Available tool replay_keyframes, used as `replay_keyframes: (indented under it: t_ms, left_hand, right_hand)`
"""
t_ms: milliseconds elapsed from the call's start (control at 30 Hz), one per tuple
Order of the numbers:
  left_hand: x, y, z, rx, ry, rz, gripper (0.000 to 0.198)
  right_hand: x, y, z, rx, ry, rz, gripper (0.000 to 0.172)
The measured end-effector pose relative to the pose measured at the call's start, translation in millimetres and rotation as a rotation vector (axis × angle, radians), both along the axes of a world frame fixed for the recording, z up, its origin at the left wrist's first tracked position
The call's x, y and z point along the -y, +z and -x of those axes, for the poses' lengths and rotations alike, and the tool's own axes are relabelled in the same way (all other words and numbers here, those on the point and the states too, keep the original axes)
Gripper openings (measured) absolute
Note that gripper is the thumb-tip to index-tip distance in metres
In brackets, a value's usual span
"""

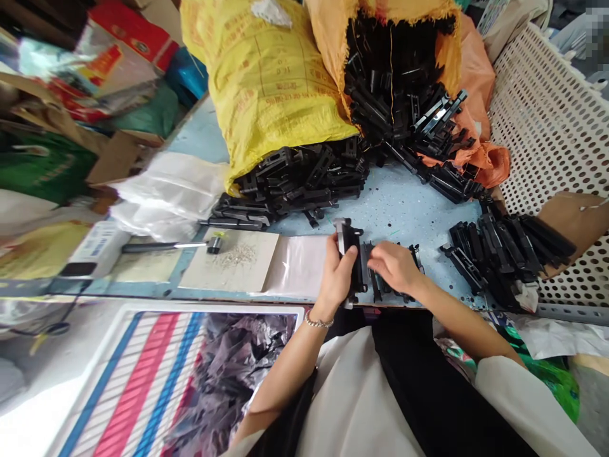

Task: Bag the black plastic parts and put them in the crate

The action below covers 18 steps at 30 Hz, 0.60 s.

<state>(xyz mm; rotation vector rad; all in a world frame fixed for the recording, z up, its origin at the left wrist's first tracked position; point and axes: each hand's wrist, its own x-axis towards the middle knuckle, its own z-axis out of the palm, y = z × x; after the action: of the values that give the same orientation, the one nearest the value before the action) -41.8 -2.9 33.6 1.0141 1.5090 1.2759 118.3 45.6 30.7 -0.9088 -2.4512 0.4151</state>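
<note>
My left hand (337, 277) is wrapped round a stack of long black plastic parts (349, 244), held upright at the front edge of the blue table. Just right of it is my right hand (394, 265), its fingers curled together beside the stack. What those fingertips grip, if anything, I cannot make out. Several more black plastic parts (377, 287) lie under and around my right hand. Farther right, a row of similar parts (495, 247) sits on the table.
Black parts spill from a yellow woven sack (280, 82) and an orange sack (328, 32) at the back. A white perforated basket (552, 120) stands right. Left lie a cardboard sheet (228, 270), a screwdriver-like tool (157, 247) and a white box (95, 251). Below is a striped crate (137, 381).
</note>
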Motion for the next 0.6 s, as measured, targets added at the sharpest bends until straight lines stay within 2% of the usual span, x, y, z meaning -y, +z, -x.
replay_keyframes:
  t_ms: [100, 167, 233, 300, 400, 500, 600]
  left_hand:
    - [-6.6, -6.5, 3.5, 0.058, 0.055, 0.003, 0.031]
    - [-9.3, -10.6, 10.0, 0.041, 0.046, 0.005, 0.03]
    - [-12.4, -16.1, 23.6, -0.048, 0.061, 0.029, 0.034]
    - [-16.4, -24.9, 40.4, -0.196, 0.091, 0.091, 0.043]
    - [-21.3, -45.5, 52.6, -0.312, 0.055, 0.208, 0.052]
    - [-20.6, -67.9, 39.3, -0.195, -0.022, 0.219, 0.047]
    - [-14.3, -78.0, 21.3, -0.032, 0.008, 0.145, 0.043]
  right_hand:
    - [23.2, -9.6, 5.0, 0.066, 0.153, -0.118, 0.046]
    - [33.4, -16.2, 2.0, 0.078, 0.143, -0.095, 0.042]
    - [37.3, -21.9, -9.3, 0.085, 0.036, -0.003, 0.039]
    - [36.1, -28.4, -27.5, 0.131, -0.16, 0.058, 0.033]
    - [27.9, -43.9, -55.7, 0.252, -0.424, 0.047, 0.033]
    - [15.0, -59.6, -72.0, 0.31, -0.463, 0.086, 0.04]
    - [6.6, -56.3, -72.9, 0.275, -0.445, 0.114, 0.039]
